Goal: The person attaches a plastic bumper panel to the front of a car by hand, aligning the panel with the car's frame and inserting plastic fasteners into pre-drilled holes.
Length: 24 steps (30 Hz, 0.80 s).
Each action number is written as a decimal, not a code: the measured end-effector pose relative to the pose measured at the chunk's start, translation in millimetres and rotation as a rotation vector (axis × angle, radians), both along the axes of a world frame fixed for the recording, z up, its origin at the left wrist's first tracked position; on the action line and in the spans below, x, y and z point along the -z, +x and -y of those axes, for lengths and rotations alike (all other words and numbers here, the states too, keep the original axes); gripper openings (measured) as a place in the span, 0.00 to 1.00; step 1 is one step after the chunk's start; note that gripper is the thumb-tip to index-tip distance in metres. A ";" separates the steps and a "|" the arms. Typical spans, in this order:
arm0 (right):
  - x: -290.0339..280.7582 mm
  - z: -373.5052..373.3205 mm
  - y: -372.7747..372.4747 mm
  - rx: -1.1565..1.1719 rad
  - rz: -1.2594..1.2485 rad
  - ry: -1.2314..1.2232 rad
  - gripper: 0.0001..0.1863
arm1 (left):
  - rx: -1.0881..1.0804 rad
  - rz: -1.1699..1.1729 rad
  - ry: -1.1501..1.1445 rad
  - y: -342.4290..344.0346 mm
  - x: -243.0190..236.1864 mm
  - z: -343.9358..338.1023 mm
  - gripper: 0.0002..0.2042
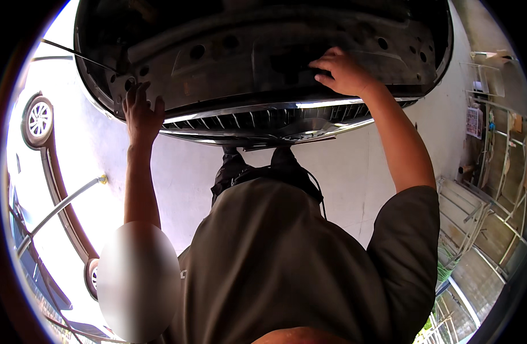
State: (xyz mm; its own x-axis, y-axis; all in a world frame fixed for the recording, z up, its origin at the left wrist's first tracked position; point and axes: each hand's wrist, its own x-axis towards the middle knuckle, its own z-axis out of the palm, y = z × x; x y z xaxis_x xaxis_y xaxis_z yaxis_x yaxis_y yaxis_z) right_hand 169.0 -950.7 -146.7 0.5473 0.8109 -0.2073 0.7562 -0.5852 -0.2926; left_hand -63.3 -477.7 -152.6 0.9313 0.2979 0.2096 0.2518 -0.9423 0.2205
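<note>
The front of a car fills the top of the view, where a dark panel (217,71) with several round holes sits above a slatted grille (229,120) with bright trim. At the panel's left front corner is my left hand (142,112), its fingers spread and upright, nearest a thin dark rod (83,56) that slants in from the left. My right hand (343,71) is over the right half of the panel. Its fingers are a little bent and point left, the thumb apart from them. Nothing shows in either hand. Whether the fingertips touch the panel I cannot tell.
To the left, a light-coloured car shows a wheel (38,119), and a pole (63,203) ends in a yellow fitting. Along the right wall stand a metal rack (501,135), a white basket (473,122) and a metal frame (461,215). Pale floor (343,172) surrounds my feet.
</note>
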 end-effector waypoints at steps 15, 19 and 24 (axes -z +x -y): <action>-5.1 -4.0 -12.9 0.015 -0.005 -0.087 0.23 | 0.332 -0.206 0.061 239.5 -13.2 128.3 0.40; -8.2 -10.3 -14.3 0.023 0.005 -0.075 0.22 | 0.324 -0.230 0.037 253.0 -1.6 123.8 0.32; -13.1 -16.6 -15.7 0.064 0.022 -0.081 0.20 | 0.485 0.284 0.076 251.6 -3.4 120.4 0.21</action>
State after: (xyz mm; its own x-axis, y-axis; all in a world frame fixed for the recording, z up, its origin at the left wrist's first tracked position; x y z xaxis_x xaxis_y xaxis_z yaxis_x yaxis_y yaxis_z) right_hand 153.3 -934.1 -133.6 0.6025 0.7552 -0.2581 0.7223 -0.6536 -0.2262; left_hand 188.3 -598.1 -149.2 0.8616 -0.1754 0.4763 -0.2730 -0.9513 0.1436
